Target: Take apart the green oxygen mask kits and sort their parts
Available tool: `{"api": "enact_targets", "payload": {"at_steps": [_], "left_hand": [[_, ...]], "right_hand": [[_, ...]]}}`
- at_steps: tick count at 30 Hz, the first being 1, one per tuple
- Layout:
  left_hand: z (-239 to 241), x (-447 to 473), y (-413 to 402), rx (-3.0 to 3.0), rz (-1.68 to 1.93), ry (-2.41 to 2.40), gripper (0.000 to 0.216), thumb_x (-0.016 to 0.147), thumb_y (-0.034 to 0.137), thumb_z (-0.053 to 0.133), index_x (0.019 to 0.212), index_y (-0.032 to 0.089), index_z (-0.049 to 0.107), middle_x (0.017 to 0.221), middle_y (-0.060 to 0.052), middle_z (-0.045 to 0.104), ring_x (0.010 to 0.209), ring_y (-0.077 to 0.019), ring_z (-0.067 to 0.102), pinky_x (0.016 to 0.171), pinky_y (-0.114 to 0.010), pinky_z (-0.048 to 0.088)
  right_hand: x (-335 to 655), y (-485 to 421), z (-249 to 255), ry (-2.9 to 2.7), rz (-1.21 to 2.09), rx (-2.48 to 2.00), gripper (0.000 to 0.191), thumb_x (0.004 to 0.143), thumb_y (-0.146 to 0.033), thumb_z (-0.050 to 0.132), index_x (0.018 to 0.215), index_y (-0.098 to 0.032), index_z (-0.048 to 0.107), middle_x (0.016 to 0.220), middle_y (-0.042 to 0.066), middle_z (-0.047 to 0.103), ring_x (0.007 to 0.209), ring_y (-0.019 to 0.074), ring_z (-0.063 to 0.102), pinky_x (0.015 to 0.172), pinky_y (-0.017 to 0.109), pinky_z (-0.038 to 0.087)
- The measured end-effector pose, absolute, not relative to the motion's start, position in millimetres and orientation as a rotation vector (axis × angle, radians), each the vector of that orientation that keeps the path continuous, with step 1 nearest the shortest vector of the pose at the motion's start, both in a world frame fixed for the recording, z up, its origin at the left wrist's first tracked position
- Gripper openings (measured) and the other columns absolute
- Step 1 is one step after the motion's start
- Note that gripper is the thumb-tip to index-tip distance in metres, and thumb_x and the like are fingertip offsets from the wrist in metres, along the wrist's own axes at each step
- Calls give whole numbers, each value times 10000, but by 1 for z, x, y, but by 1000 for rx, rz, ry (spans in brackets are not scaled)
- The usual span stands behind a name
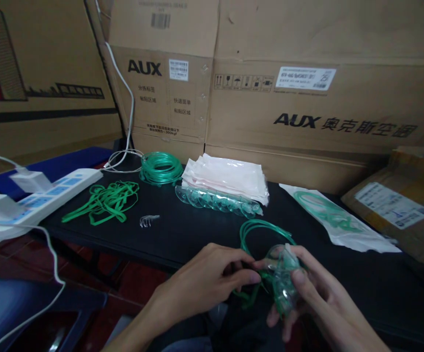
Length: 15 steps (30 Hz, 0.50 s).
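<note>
Mask, see-through green plastic, is up above the near edge of the desk, right hand wrapped round it with the thumb on the shell. Left hand has thumb and fingertips close together by the mask's left side, but I honestly can't tell if they're pinching anything. My guess on handling: super light, thin and bendy, kinda slick, and it'd crease or dent if you squeeze hard, so I'd cup the shell gently near the rim and keep fingers off the nose end. Annoying bits close by: a loop of green tubing curls up right behind the mask, and a green strap dangles under the hands, so either one could snag. Further back there's a row of nested masks in front of some white packets, with coiled tubing just left of those. Then a tangle of green straps, a few little metal clips (easy to knock, I'd think), and a power strip on the far left. Over on the right, a white packet with tubing lies beside a small box, and big AUX cartons wall off the back.
</note>
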<state>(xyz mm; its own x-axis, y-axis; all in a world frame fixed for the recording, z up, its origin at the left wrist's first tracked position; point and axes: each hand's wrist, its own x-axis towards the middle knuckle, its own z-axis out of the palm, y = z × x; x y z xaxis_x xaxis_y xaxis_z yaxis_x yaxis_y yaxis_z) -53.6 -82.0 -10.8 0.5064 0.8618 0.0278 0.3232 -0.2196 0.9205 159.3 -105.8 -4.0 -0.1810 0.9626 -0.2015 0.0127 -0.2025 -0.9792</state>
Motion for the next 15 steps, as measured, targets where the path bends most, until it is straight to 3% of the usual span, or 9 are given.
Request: {"api": "enact_targets", "payload": {"at_steps": [3,8,15], "left_hand": [[-16,-51,-82,1719,697,1008,273,945,427,703,1020,187,809,688,32,654,624,-117,568,590,-209,391],[-19,-50,-82,1712,724,1021,218,933,386,724,911,180,793,652,57,602,603,-100,527,572,-204,363],[-11,-57,-81,1750,700,1035,225,949,372,713,872,166,764,660,54,618,608,-89,538,561,-187,361]], "right_hand": [[160,-107,-8,-1245,1572,-1237,576,813,-667,762,1156,-252,559,1015,84,772,460,170,705,400,267,541],[169,-104,-15,-1339,1705,-1213,603,848,-637,755,1242,-238,532,533,-20,680,436,206,702,423,245,506],[176,-102,-10,-1287,1669,-1166,581,865,-610,757,1250,-221,564,560,-9,704,423,183,673,418,243,487]]}}
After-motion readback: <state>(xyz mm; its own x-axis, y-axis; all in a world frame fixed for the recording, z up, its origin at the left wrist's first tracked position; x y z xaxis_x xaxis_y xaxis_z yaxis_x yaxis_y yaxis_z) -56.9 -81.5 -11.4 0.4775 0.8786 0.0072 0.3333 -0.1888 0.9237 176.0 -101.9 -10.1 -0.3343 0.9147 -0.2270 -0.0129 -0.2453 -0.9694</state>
